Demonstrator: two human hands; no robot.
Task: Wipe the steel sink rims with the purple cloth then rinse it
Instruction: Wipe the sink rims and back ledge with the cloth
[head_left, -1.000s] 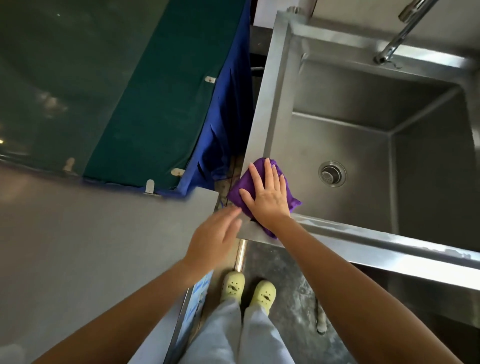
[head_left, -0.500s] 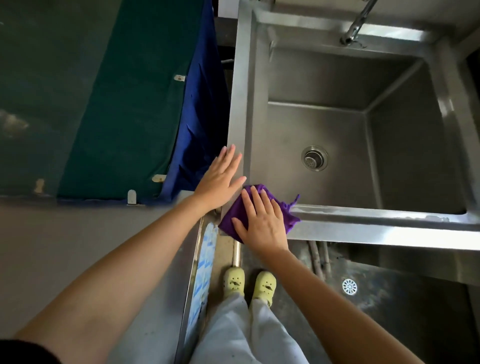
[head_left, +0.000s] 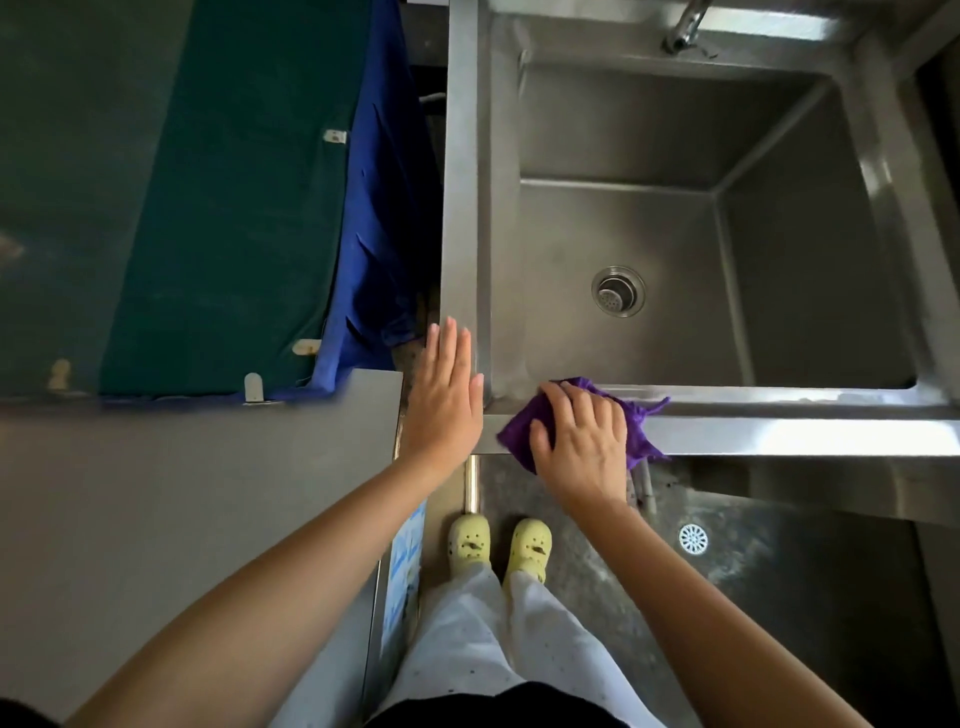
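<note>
The right hand (head_left: 582, 441) presses the purple cloth (head_left: 640, 427) flat under curled fingers on the sink's near rim (head_left: 789, 435). Just beside it, the left hand (head_left: 445, 400) lies open, empty, on the corner.

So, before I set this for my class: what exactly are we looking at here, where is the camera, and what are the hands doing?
The camera sits on a person's head, looking down past both bare arms to yellow clogs on the floor. Ahead is a square steel sink with a round drain. The right hand presses a crumpled purple cloth onto the sink's near rim, by its left corner. The left hand lies flat and empty at that corner, beside a grey counter. The tap shows no running water.
</note>
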